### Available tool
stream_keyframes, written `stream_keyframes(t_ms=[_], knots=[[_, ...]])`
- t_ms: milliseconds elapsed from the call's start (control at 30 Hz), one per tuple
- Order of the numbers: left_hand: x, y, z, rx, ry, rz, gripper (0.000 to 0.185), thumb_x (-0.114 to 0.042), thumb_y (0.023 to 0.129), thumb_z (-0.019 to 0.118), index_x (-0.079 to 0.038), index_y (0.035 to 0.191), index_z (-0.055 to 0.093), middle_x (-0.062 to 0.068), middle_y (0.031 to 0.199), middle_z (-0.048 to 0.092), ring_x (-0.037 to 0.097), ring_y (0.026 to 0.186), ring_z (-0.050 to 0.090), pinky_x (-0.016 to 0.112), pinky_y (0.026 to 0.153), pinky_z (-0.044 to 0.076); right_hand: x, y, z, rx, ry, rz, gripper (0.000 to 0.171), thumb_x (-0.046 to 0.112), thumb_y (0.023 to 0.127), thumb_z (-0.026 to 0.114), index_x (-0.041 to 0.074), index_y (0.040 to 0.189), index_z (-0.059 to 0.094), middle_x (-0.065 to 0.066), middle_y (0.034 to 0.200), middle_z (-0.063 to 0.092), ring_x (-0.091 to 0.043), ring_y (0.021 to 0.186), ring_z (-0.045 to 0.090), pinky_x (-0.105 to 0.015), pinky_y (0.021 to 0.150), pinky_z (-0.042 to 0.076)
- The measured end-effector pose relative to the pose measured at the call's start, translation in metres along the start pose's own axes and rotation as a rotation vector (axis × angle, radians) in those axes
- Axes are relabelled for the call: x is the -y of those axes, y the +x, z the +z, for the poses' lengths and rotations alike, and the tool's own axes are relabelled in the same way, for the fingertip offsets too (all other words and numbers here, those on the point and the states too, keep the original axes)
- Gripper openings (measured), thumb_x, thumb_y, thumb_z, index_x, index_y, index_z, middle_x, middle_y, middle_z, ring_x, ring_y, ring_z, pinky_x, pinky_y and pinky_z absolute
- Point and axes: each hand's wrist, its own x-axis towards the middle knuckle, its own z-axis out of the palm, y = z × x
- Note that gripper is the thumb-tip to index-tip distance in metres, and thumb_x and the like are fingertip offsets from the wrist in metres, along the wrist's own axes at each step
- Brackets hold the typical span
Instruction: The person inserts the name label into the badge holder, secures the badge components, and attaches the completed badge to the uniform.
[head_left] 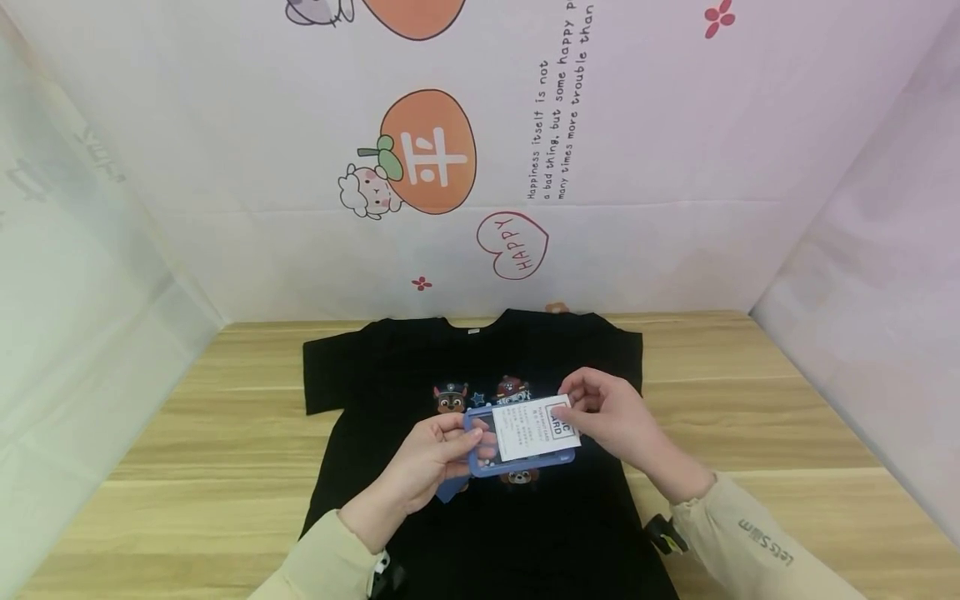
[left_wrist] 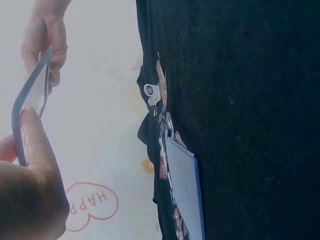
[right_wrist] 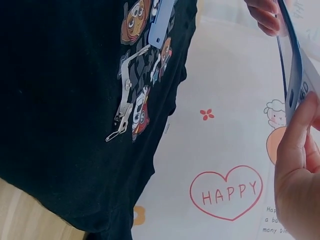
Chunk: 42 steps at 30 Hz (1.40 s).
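Observation:
My left hand [head_left: 420, 462] grips the left end of a blue-framed card holder [head_left: 525, 468], thumb on its front. Over the frame lies a white printed card [head_left: 525, 433], its right end pinched by my right hand [head_left: 617, 419]. The card covers most of the holder's opening and sticks out past its right and upper edges. Both are held above a black T-shirt [head_left: 375, 467] with cartoon dogs on its chest. Below them on the shirt rests a separate blue cover piece [left_wrist: 185, 182], mostly hidden by my left hand in the head view.
A strap clip with a metal end [right_wrist: 125, 95] lies on the shirt's print near the blue piece. Under the shirt is a wood-grain table [head_left: 187, 442]. A white printed cloth [head_left: 637, 167] hangs behind, with pale cloth walls at both sides.

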Motion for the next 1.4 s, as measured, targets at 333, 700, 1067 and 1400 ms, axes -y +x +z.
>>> stream_keyframes(t_ms=[333,700,1067,1400], knots=[[0.0,-0.001,0.003,0.005,-0.029,0.003,0.017,-0.008,0.094,0.057,0.005,0.105,0.058,0.003,0.09,0.072,0.008,0.077,0.069,0.024,0.073,0.057,0.004,-0.002,0.004,-0.033,-0.093,-0.016,0.015,0.009,0.082,0.072,0.006,0.094,0.064,-0.005,0.08,0.062,-0.014,0.068,0.058,-0.021,0.062,0.051],[0.001,-0.002,0.002,0.009,-0.037,0.017,0.02,-0.007,0.093,0.057,0.006,0.108,0.055,0.002,0.089,0.072,0.01,0.078,0.069,0.027,0.074,0.057,0.006,-0.002,0.012,-0.026,-0.12,-0.073,0.015,0.008,0.081,0.074,0.006,0.093,0.065,-0.003,0.078,0.062,-0.012,0.066,0.056,-0.02,0.06,0.049],[0.0,-0.006,0.003,-0.014,-0.011,0.017,0.031,-0.007,0.094,0.057,0.011,0.117,0.05,0.012,0.102,0.071,0.013,0.083,0.069,0.028,0.076,0.057,0.01,-0.003,0.02,-0.021,-0.1,-0.096,0.014,0.007,0.081,0.073,0.006,0.091,0.064,-0.001,0.075,0.062,-0.011,0.064,0.055,-0.02,0.06,0.05],[0.0,-0.007,0.003,-0.016,-0.028,0.013,0.031,-0.008,0.094,0.056,0.012,0.117,0.05,0.012,0.102,0.071,0.013,0.083,0.069,0.028,0.076,0.057,0.01,-0.003,0.023,-0.031,-0.099,-0.111,0.014,0.006,0.08,0.074,0.007,0.089,0.064,-0.001,0.075,0.062,-0.01,0.063,0.054,-0.02,0.059,0.049]])
